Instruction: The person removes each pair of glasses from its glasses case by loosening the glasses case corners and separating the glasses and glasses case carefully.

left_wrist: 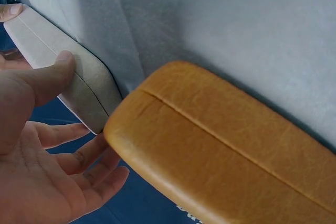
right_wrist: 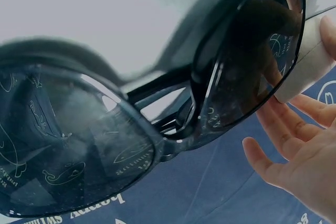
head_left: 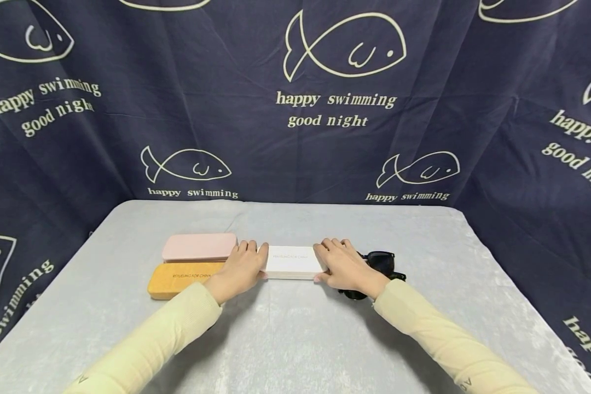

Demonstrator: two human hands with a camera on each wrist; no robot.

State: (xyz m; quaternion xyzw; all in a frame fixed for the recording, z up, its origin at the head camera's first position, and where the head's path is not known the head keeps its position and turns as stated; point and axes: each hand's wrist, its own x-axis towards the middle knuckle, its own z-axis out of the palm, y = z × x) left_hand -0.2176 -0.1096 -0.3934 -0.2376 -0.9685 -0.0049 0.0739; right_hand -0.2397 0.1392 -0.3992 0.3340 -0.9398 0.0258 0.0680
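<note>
A white glasses case [head_left: 293, 261] with small lettering on its lid lies lengthwise at the middle of the table, its lid closed. My left hand [head_left: 243, 266] grips its left end, thumb on the near side and fingers over the far side. At the other end, my right hand [head_left: 343, 265] holds it in the same way. The left wrist view shows the thumb pressed on the white case's side [left_wrist: 86, 85], near its seam. Black sunglasses [head_left: 380, 262] lie just right of my right hand, partly hidden by it; their dark lenses [right_wrist: 68, 140] fill much of the right wrist view.
Left of my left hand lies a mustard-yellow glasses case [head_left: 177, 282] with lettering, close to the white one. Behind it is a pink case [head_left: 199, 247]. A pale grey cloth covers the table [head_left: 295, 339]. Dark blue fish-print curtains [head_left: 256, 109] hang around its back and sides.
</note>
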